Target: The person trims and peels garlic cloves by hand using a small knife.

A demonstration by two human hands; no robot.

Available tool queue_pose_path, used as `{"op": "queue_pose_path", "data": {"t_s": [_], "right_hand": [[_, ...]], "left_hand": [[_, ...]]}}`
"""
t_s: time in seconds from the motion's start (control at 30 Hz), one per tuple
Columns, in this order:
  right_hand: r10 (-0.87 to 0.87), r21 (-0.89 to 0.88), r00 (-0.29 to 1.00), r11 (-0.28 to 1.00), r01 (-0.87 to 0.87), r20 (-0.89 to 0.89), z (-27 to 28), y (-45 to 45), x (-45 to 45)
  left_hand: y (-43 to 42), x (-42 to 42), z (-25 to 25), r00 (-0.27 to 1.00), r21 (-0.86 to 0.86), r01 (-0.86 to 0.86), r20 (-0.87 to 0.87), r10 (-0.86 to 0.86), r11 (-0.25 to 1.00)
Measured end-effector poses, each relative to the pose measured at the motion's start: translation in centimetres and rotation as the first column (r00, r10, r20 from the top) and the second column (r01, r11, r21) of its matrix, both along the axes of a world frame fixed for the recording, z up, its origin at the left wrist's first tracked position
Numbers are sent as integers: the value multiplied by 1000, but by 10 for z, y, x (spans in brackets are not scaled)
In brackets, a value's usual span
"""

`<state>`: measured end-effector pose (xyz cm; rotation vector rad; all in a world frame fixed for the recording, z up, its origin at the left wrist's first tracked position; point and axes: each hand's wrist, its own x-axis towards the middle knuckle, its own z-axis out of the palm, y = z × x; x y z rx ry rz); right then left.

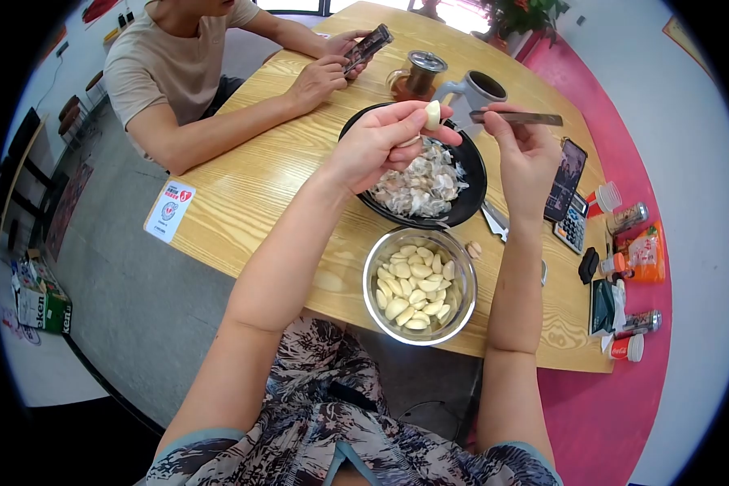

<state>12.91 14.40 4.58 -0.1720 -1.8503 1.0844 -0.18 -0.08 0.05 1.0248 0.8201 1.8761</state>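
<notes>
My left hand (385,144) pinches a pale garlic clove (433,115) between thumb and fingers, above the far side of a black bowl (479,182). Papery garlic skins (421,185) are heaped in that bowl. To the right, my right hand (528,158) grips a narrow flat metal blade (535,118), held roughly level and apart from the clove. Nearer to me stands a shiny round bowl (370,298) of peeled garlic cloves (413,287). A small brownish piece (473,249), perhaps an unpeeled clove, lies beside it.
Beyond the black bowl are a grey mug (466,97) and a glass teapot (421,77). A phone (565,178), a calculator (573,225), cups and packets line the table's right side. Across the left corner, another person (170,89) holds a phone (367,50).
</notes>
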Motion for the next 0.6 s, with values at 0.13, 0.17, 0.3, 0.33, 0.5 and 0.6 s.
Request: {"op": "queue_pose_path", "data": {"t_s": [0.13,0.17,0.3,0.33,0.5,0.6], "right_hand": [[82,-89,971,994,-63,224,-8,18,-2],[123,-71,930,992,-104,347,-13,21,-2],[191,-48,811,979,-198,553,-29,29,-6],[213,-43,767,971,-235,605,-28,25,-4],[166,17,620,960,-279,767,-35,20,-11],[201,-33,611,961,-275,765,-44,26,-14]], "left_hand": [[-12,6,11,975,-53,72,-205,-81,996],[-21,3,15,846,-245,180,-455,-277,953],[-17,12,16,666,-332,211,-639,-384,919],[-18,12,15,697,-352,213,-599,-394,911],[-8,-5,2,942,-235,-27,-330,-53,972],[-3,-18,-4,980,-230,-197,-72,185,953]]}}
